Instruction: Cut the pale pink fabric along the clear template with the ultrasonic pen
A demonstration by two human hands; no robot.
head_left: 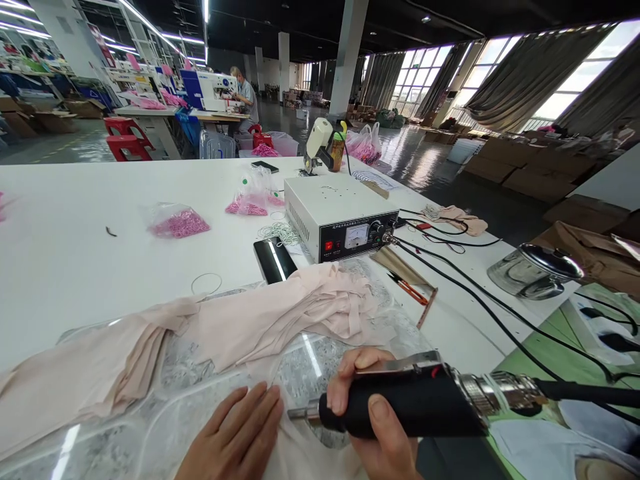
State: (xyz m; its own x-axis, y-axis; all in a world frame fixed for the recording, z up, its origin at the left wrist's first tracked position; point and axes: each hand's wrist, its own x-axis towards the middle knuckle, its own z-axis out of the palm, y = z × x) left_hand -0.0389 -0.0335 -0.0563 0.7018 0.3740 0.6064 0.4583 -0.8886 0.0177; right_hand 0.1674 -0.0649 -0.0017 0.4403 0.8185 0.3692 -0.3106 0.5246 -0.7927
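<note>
My right hand (380,427) is wrapped around a black handheld ultrasonic welding gun (410,400), with a finger by its metal lever. The gun's slim metal tip points left, close to the fingertips of my left hand (237,433). That hand lies flat, fingers stretched together, on a pale pink piece of fabric (300,453) over a clear plastic template (190,407). Whether the tip touches the fabric, I cannot tell. Beyond my hands, a stack of pale pink fabric pieces (280,313) lies across the template, and another stack (95,380) spreads at left.
A white control box (340,207) stands behind, its black cable (465,300) running to the gun. Nearby are a phone (275,260), orange snips (413,291), a lidded glass cup (535,270) and bags of pink bits (180,222). A person (245,93) sits at a distant sewing machine.
</note>
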